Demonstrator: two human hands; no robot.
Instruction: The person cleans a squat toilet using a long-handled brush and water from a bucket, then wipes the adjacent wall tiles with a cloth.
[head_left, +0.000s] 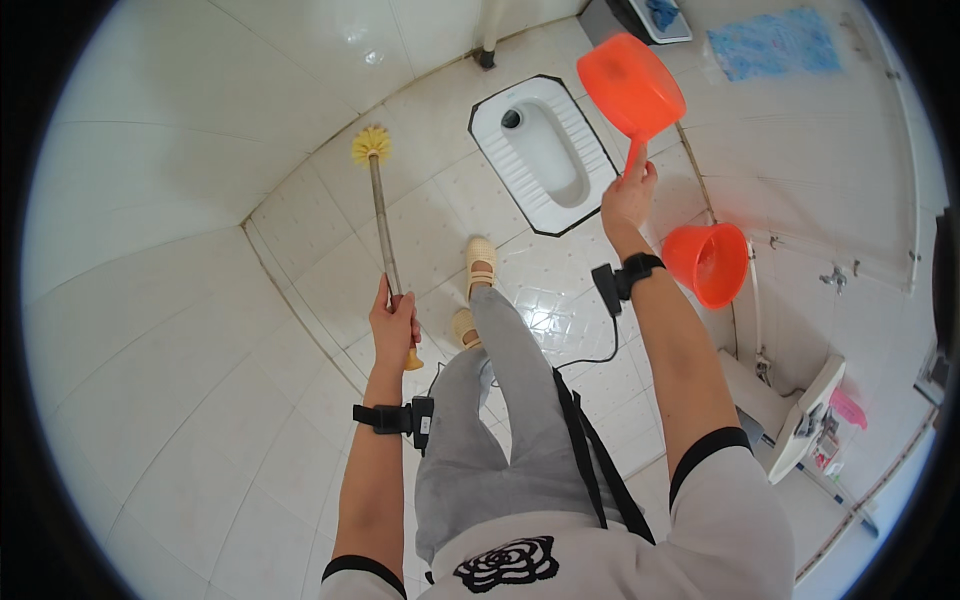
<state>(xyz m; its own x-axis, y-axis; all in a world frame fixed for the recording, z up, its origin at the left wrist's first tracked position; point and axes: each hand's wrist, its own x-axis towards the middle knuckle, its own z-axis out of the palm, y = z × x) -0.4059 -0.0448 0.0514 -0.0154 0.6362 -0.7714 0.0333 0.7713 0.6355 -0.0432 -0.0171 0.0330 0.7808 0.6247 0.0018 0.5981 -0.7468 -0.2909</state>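
My left hand (395, 322) is closed round the handle of a long toilet brush (381, 210). The brush's yellow bristle head points away from me, to the left of the white squat toilet (551, 154). In my right hand (630, 196) is the handle of an orange-red plastic dipper (632, 84), whose bowl is raised near the toilet's upper right side. The inside of the dipper is hidden. An orange-red plastic bucket (705, 264) stands right of my right forearm, by the wall; something inside it is unclear.
At the far wall are a pipe (489, 37) and a bin (637, 19). A washbasin (806, 420) and wall tap (833, 279) are at the right. White tiled walls close in the left and far sides. A cable hangs from my right wrist strap (637, 276).
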